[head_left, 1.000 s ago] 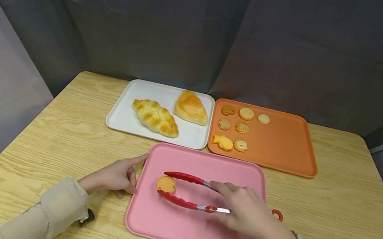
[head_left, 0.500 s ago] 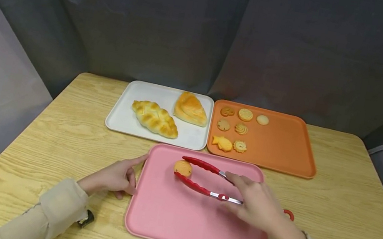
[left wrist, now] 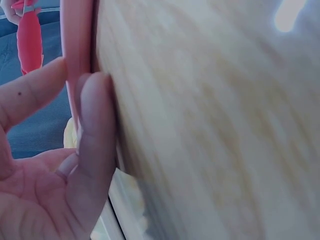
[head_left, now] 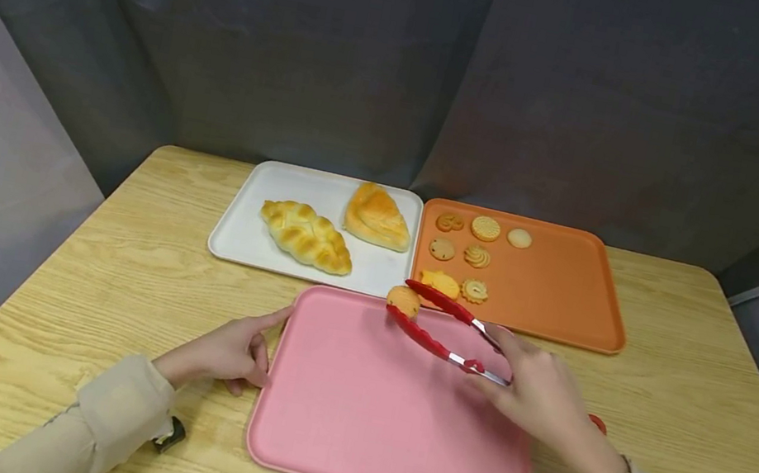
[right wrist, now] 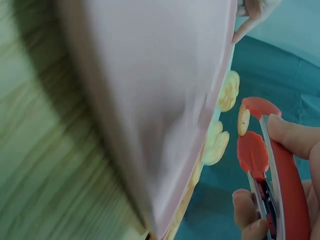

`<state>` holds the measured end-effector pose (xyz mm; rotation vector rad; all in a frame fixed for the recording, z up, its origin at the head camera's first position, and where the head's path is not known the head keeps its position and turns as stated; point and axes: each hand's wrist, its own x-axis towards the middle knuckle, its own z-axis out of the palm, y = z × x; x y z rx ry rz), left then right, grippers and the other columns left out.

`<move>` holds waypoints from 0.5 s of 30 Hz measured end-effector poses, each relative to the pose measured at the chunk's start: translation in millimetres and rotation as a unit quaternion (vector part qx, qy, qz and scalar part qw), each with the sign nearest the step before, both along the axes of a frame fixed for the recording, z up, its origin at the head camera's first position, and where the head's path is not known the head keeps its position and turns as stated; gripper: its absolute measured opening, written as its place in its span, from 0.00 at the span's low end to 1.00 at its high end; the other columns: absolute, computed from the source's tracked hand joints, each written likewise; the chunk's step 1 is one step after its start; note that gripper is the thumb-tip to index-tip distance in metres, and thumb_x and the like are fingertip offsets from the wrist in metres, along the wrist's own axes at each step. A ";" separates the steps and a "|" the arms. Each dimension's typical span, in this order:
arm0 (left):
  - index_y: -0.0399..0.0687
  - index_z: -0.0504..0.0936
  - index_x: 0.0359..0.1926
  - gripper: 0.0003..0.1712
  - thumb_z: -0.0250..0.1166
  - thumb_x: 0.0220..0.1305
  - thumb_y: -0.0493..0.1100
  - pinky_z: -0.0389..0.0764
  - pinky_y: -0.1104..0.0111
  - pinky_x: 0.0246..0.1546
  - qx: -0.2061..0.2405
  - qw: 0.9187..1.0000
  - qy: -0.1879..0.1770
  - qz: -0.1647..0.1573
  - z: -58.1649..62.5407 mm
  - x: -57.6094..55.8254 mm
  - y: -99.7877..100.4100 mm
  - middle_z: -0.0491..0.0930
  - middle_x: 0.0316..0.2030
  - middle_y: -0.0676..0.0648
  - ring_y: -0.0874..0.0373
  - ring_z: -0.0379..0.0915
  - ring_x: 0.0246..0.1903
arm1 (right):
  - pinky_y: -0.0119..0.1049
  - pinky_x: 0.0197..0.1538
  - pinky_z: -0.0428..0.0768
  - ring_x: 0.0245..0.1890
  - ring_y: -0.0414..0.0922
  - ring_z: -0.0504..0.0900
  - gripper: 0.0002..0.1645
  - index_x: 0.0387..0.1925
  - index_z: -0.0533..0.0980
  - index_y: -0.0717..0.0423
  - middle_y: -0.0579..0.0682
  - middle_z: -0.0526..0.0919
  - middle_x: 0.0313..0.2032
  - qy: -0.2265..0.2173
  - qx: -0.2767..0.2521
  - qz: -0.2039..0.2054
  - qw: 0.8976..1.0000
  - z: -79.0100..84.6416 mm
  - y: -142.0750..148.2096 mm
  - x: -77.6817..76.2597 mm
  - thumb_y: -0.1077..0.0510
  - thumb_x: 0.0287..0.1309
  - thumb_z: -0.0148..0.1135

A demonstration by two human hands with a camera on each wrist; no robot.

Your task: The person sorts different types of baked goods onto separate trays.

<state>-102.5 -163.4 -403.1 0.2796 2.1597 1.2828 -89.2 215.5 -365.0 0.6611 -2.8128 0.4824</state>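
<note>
In the head view my right hand [head_left: 538, 389] grips red-and-silver tongs [head_left: 433, 342], thumb on one arm and fingers on the other. A round golden cookie [head_left: 403, 301] is pinched between the tong tips, over the far rim of the pink tray [head_left: 386, 422]. The right wrist view shows the cookie [right wrist: 243, 121] edge-on between the red tips, raised above the tray. My left hand [head_left: 225, 349] rests on the table at the tray's left side, index finger stretched to its far left corner and thumb against the edge. In the left wrist view its fingertips touch the rim [left wrist: 77, 30].
Behind the pink tray stand a white tray [head_left: 238, 225] with a braided loaf [head_left: 308, 235] and a wedge-shaped bread [head_left: 378, 217], and an orange tray [head_left: 556, 283] with several small cookies, one fish-shaped [head_left: 441, 283]. A dark curtain [head_left: 320, 51] hangs behind the table.
My right hand has carried the tongs and the cookie away from me and to the right, from the pink tray's left middle to its far rim. My left hand stays put.
</note>
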 end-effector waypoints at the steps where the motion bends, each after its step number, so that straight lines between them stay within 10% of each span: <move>1: 0.47 0.45 0.71 0.56 0.66 0.44 0.26 0.74 0.67 0.11 0.001 1.000 0.001 -0.001 -0.7 -0.1 -0.3 0.75 0.20 0.44 0.59 0.68 0.12 | 0.30 0.16 0.60 0.12 0.38 0.59 0.38 0.50 0.71 0.56 0.44 0.72 0.17 -0.005 -0.001 -0.008 1.000 -0.1 2.1 -0.7 0.47 0.35 0.75; 8: 0.47 0.45 0.71 0.56 0.66 0.44 0.26 0.74 0.67 0.11 0.001 1.000 -0.001 0.002 -0.2 0.2 0.2 0.75 0.20 0.43 0.58 0.68 0.12 | 0.30 0.14 0.59 0.12 0.37 0.59 0.38 0.49 0.72 0.58 0.42 0.63 0.13 0.012 -0.011 -0.031 0.999 -5.5 19.6 -6.7 0.48 0.35 0.75; 15: 0.47 0.45 0.71 0.56 0.66 0.44 0.26 0.74 0.67 0.11 -0.003 1.000 -0.004 0.007 -0.1 0.1 0.3 0.75 0.20 0.43 0.58 0.68 0.12 | 0.31 0.15 0.60 0.12 0.38 0.59 0.39 0.48 0.72 0.64 0.57 0.82 0.31 0.028 -0.022 -0.039 0.999 -7.2 34.9 -12.4 0.49 0.34 0.75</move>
